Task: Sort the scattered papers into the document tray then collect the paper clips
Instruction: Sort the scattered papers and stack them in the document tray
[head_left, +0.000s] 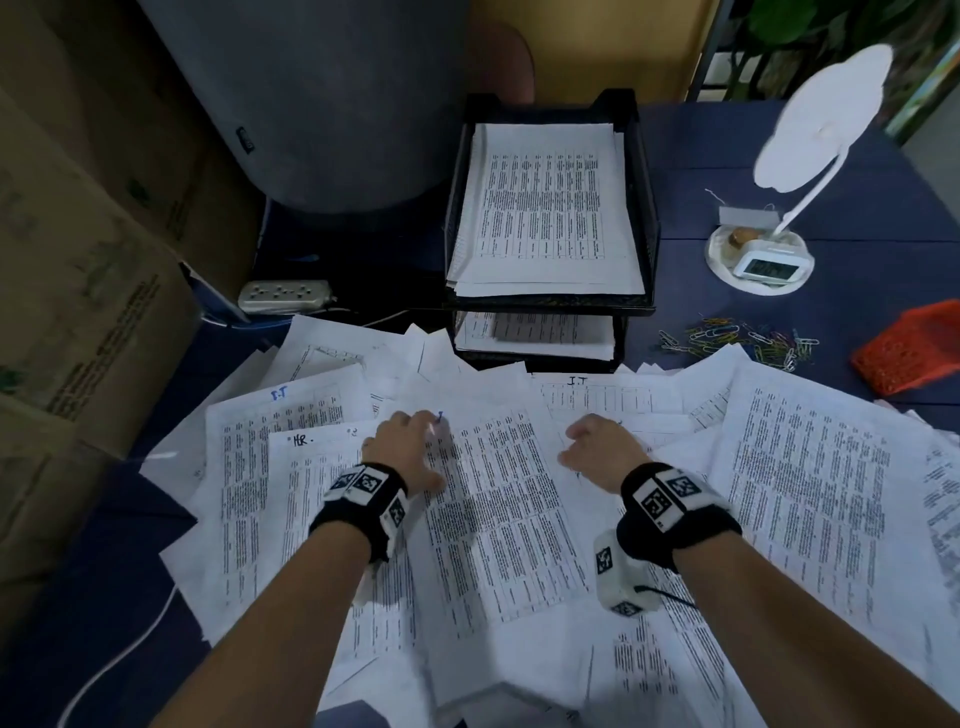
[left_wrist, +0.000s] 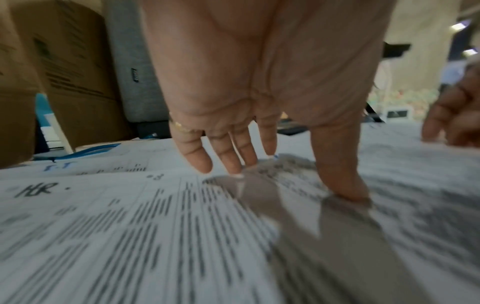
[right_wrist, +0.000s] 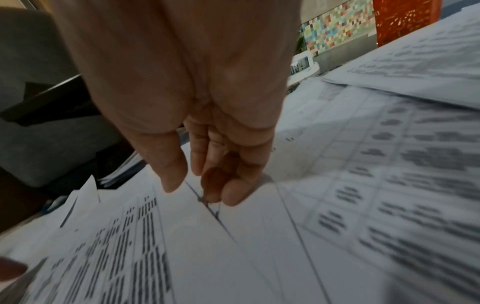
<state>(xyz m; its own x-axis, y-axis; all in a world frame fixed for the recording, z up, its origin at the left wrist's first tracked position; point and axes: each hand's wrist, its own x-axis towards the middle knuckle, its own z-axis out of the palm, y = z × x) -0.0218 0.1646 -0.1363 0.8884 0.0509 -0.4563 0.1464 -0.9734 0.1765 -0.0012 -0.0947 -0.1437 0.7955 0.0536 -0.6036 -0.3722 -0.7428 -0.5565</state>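
Printed sheets (head_left: 779, 493) lie scattered in overlapping layers across the near half of the blue table. My left hand (head_left: 423, 449) rests on the top left corner of the centre sheet (head_left: 498, 499); in the left wrist view its hand (left_wrist: 285, 176) has straight fingers and the thumb pressing the paper. My right hand (head_left: 576, 444) hovers at that sheet's top right, its fingers (right_wrist: 233, 193) loosely curled, tips touching paper, holding nothing. A black two-tier document tray (head_left: 645, 218) behind holds stacked sheets (head_left: 545, 208). Coloured paper clips (head_left: 737, 343) lie loose at the right.
An orange mesh basket (head_left: 914, 353) sits right of the clips. A white lamp (head_left: 821, 119) and small clock (head_left: 769, 262) stand at the back right. Cardboard boxes (head_left: 78, 260), a power strip (head_left: 285, 296) and a grey upholstered seat (head_left: 311, 104) border the left and back.
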